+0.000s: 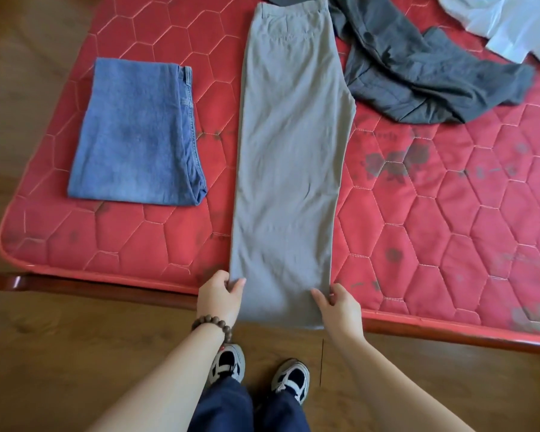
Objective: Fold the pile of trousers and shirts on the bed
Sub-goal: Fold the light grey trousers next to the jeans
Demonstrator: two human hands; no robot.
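Grey trousers (290, 145) lie lengthwise on the red quilted mattress (449, 229), folded leg on leg, waistband at the far end and hems hanging over the near edge. My left hand (220, 294) pinches the left hem corner. My right hand (339, 304) pinches the right hem corner. Folded blue jeans (134, 132) rest to the left. A crumpled dark grey shirt (418, 73) lies at the far right of the trousers, and a white shirt (505, 23) sits in the top right corner.
The mattress sits on a dark wooden bed frame (10, 282) over a wooden floor (75, 353). My two feet in grey and black shoes (259, 369) stand close to the bed's near edge.
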